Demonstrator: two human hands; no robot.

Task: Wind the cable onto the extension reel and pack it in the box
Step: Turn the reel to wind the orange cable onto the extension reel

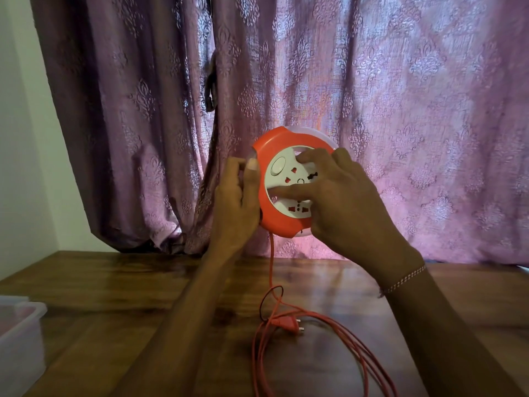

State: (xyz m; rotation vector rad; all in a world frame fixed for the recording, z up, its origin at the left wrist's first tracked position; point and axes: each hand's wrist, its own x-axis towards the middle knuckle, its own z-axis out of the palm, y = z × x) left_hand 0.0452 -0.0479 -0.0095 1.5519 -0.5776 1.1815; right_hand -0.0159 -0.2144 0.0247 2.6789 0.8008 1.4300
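Note:
A round orange extension reel point(273, 222) with a white socket face is held upright in the air above the table. My left hand point(237, 202) grips its left rim from behind, thumb on the front edge. Over the white face lies my right hand point(340, 202), fingers pressed into its finger holes. An orange cable point(270, 270) hangs from the reel's bottom down to the wooden table point(114, 285), where it lies in several loose loops. Among the loops rests the orange two-pin plug point(287, 325).
A translucent plastic box point(20, 333) stands at the table's left edge, partly out of frame. A purple patterned curtain point(400, 110) hangs right behind the table. A white wall is at the far left.

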